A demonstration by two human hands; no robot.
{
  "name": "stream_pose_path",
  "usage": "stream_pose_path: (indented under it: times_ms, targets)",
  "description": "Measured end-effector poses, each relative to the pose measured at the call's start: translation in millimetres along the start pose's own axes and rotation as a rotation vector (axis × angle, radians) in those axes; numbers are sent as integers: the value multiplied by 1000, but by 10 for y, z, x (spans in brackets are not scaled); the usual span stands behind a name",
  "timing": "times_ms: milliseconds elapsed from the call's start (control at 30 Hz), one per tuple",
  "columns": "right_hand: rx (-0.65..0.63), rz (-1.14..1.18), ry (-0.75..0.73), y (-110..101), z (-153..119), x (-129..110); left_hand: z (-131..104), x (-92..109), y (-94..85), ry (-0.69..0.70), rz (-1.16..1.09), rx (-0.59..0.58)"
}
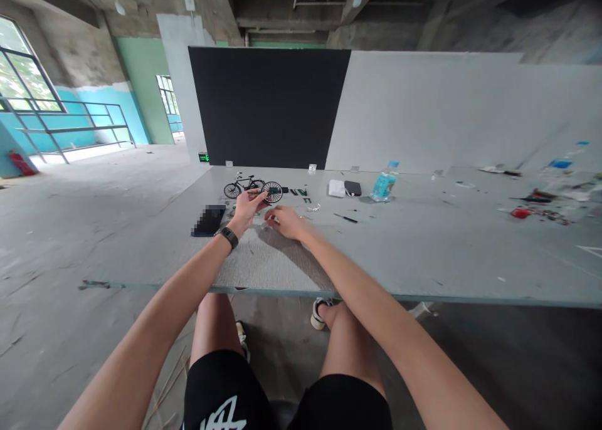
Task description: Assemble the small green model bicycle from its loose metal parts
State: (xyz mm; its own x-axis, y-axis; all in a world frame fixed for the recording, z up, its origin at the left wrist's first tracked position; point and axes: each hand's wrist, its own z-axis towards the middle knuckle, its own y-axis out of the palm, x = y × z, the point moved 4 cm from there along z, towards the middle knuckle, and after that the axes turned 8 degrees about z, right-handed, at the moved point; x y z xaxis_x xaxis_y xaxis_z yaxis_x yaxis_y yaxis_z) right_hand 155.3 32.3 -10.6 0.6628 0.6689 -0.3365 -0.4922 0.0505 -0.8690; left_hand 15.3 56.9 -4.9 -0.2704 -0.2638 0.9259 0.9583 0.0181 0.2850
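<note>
A small black model bicycle (249, 187) stands on the grey table (423, 254) at its far left part. My left hand (246, 209), with a black watch on the wrist, reaches up to the bicycle's rear wheel (273, 192); its fingers are spread and touch or nearly touch the wheel. My right hand (283, 221) rests on the table just right of it, fingers curled over something too small to make out. Small dark green parts (301, 194) lie right of the wheel.
A dark phone (209, 220) lies left of my left hand. A thin black tool (346, 217), a white and a black box (345, 188) and a blue-labelled bottle (384, 184) sit further right. Scattered parts and tools (536, 205) lie at the far right. The table's front edge runs above my knees.
</note>
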Motion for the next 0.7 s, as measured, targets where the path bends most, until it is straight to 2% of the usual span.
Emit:
stream_pose_path:
  times_ms: [100,300,700]
  targets:
    - [-58,-66,-77,70,9,-87,-5,13,-2,-2,-3,10]
    - [-122,-90,-27,94,-21,-166,-34,40,11,-6,-7,4]
    - [-142,-101,-27,45,-69,-288,14,47,-60,-5,-58,48]
